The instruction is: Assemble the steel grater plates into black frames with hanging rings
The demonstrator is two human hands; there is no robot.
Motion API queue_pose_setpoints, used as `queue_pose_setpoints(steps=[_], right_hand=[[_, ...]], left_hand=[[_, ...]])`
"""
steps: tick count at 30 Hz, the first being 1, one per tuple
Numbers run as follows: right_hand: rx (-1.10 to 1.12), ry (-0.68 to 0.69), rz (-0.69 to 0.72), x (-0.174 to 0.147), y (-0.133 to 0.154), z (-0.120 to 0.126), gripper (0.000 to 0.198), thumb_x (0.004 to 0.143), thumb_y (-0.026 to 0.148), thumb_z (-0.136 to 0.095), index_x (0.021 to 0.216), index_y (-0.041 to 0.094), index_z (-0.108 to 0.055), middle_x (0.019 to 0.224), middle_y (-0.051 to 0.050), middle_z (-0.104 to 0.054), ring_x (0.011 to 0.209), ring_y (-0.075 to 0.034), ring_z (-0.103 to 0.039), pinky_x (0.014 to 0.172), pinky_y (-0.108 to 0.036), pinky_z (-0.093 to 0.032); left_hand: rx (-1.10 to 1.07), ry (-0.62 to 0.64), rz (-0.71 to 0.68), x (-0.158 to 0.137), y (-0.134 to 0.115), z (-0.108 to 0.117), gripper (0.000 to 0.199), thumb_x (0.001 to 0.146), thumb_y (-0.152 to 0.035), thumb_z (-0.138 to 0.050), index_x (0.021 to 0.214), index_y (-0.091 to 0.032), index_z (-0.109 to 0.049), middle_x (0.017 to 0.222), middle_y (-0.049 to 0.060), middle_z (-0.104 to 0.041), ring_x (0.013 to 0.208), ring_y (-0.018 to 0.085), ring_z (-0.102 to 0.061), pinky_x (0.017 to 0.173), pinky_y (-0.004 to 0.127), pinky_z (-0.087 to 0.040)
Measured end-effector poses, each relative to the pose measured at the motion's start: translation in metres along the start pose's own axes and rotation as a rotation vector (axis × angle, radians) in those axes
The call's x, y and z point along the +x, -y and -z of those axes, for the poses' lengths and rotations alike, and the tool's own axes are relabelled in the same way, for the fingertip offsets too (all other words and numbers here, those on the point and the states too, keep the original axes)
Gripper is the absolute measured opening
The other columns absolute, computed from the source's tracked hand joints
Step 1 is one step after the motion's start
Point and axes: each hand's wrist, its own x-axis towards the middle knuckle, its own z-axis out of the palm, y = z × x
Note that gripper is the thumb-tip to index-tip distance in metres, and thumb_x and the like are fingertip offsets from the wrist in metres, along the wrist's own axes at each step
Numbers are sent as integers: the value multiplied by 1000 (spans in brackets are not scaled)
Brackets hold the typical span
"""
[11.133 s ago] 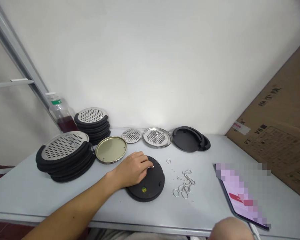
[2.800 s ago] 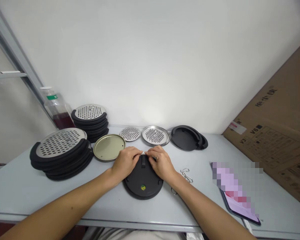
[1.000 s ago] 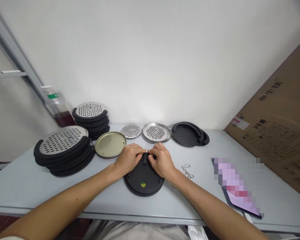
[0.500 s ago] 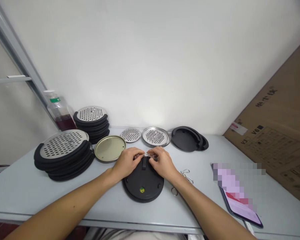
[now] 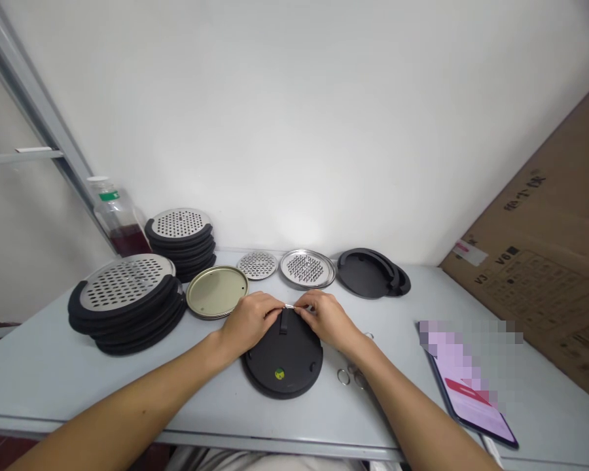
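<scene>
A round black disc (image 5: 287, 356) lies on the table in front of me, with a yellow-green sticker near its close edge. From its far edge comes a short black strap (image 5: 283, 322). My left hand (image 5: 252, 320) is closed in a pinch on a small silver metal piece (image 5: 289, 306) at the strap's far end. My right hand (image 5: 328, 319) pinches the same piece from the other side. It shows only as a thin bright line; whether it is a ring or a clip I cannot tell. Metal rings (image 5: 343, 377) lie beside my right forearm, which partly hides them.
Stacks of black-rimmed perforated discs (image 5: 127, 284) stand left, by a bottle of dark liquid (image 5: 127, 239). Behind are a gold lid (image 5: 217, 291), perforated metal plates (image 5: 307, 268) and black trays (image 5: 366, 275). A phone (image 5: 471, 392) and a cardboard box (image 5: 530, 261) are right.
Both hands keep their pinch at the strap's end. The silver piece has turned and looks thinner. My right forearm has shifted slightly, covering more of the metal clips and uncovering more of the rings.
</scene>
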Motion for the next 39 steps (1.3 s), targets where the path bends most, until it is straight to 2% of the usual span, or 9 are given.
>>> queue_pose_setpoints(steps=[5, 8, 13, 17, 23, 28, 31, 36, 39], right_hand=[[-10, 5, -7, -1, 2, 1, 17, 84, 12, -57, 80, 18, -72, 82, -5, -72, 77, -19, -64, 70, -28, -46], [-37, 2, -50, -3, 2, 1, 17, 82, 12, -56, 81, 18, -72, 82, -6, -73, 75, -19, -65, 70, -28, -46], [-52, 13, -53, -5, 4, 1, 17, 82, 12, -55, 84, 18, -70, 86, -6, -73, 81, -20, -65, 73, -28, -47], [-64, 0, -56, -5, 5, 1, 17, 82, 12, -54, 84, 18, -70, 84, -6, -72, 80, -20, -65, 72, -28, -46], [-39, -17, -73, -6, 5, 0, 16, 81, 12, -53, 84, 19, -67, 82, -5, -71, 76, -18, -64, 70, -27, -46], [10, -129, -54, -6, 6, -2, 19, 83, 13, -53, 95, 19, -67, 87, -5, -71, 78, -18, -64, 72, -29, -47], [87, -192, -50, -5, 8, -3, 17, 85, 18, -55, 98, 19, -67, 88, -6, -71, 77, -18, -64, 72, -29, -49], [239, -253, -113, -2, 14, -6, 6, 82, 23, -64, 81, 20, -68, 69, -1, -66, 62, -15, -58, 63, -26, -46], [309, -292, -157, -2, 16, -7, 13, 80, 28, -68, 71, 19, -67, 62, 0, -63, 58, -14, -55, 57, -25, -43]], left_hand=[[26, 34, -44, -2, 1, 3, 18, 91, -18, -57, 100, -21, -72, 93, 4, -74, 88, 18, -66, 83, 32, -50], [35, 50, -37, -2, -3, 7, 20, 89, -31, -61, 104, -21, -71, 96, 5, -72, 91, 20, -64, 85, 34, -49], [22, 84, 56, -1, -9, 9, 48, 76, -38, -75, 119, -22, -61, 95, 3, -68, 86, 21, -61, 79, 34, -50], [37, 82, 34, 0, -8, 8, 37, 80, -37, -72, 113, -23, -63, 96, 3, -67, 89, 20, -61, 81, 33, -49], [61, 99, 15, 0, -8, 10, 38, 81, -37, -71, 115, -23, -62, 100, 4, -67, 92, 21, -60, 83, 33, -48], [36, 98, 27, 2, -11, 12, 43, 79, -33, -73, 119, -24, -62, 96, 4, -67, 89, 21, -60, 82, 33, -48], [-32, 62, 63, 6, -13, 9, 35, 83, -28, -68, 117, -24, -64, 93, 3, -68, 86, 19, -61, 78, 30, -49], [-127, 7, 103, 15, -15, 2, 16, 86, -20, -61, 98, -24, -72, 90, 1, -71, 83, 16, -63, 71, 25, -48], [-151, -11, 152, 17, -16, 0, 11, 83, -18, -64, 86, -23, -73, 81, 0, -71, 74, 14, -62, 67, 24, -46]])
